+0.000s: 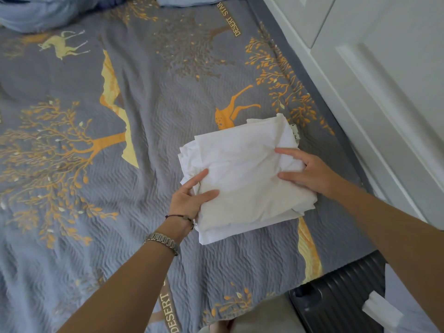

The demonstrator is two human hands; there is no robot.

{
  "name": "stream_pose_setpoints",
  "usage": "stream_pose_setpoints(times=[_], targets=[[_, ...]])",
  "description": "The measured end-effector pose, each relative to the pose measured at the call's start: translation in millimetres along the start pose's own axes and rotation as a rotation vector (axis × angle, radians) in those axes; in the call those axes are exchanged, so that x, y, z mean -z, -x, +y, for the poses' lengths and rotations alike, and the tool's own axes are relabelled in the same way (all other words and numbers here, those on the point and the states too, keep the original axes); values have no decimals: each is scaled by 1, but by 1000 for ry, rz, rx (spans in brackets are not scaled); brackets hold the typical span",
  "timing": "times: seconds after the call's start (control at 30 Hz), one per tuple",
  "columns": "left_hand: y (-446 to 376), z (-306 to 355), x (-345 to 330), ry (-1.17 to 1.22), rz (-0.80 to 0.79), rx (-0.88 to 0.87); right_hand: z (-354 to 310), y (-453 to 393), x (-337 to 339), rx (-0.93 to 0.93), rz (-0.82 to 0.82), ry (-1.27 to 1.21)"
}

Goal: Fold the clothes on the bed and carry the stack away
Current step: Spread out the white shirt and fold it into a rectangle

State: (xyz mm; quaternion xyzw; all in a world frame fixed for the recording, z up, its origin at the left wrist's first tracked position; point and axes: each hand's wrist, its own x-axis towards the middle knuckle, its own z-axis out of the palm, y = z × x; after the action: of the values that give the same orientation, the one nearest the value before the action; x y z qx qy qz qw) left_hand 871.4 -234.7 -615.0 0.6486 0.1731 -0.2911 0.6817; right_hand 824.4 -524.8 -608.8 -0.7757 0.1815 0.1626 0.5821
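The left hand (pixel 189 200) pinches the near-left edge of the folded white stack (pixel 245 179), thumb on top, fingers beneath; the right hand (pixel 307 174) lies spread on its right side, likely steadying the layers for lifting. The stack rests on the bed (pixel 96 152) near its right edge, its long axis slanting from near-left to far-right

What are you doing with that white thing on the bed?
A person is tidying folded laundry. Both hands are on a stack of folded white clothes lying on the grey bedspread with orange trees and deer. The left hand grips the stack's near left edge, thumb on top. The right hand rests on its right side, fingers spread over the cloth. The stack looks folded already and sits near the bed's right edge, beside white doors. It has not been lifted yet.
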Motion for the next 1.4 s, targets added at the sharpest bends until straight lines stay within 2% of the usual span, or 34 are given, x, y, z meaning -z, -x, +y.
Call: stream_pose_setpoints(times=[0.17,0.4,0.6,0.8,1.1,1.27,1.4], targets=[[-6,-1,0,-34,0,-97,5,-6,-1,-16,20,8],[-17,1,4,-72,-27,-40,2,-5,-4,-19,-33,2],[-19,6,9,-115,-62,-44,-2,3,-13,72,74,120],[-11,24,15,-143,-122,-68,-18,24,-19,72,141,128],[36,87,30,-299,-295,-193,-85,106,-27,63,310,126],[89,137,45,-380,-402,-295,-140,183,-47,57,403,89],[143,173,63,-533,-496,-385,-179,251,-72,42,480,60]])
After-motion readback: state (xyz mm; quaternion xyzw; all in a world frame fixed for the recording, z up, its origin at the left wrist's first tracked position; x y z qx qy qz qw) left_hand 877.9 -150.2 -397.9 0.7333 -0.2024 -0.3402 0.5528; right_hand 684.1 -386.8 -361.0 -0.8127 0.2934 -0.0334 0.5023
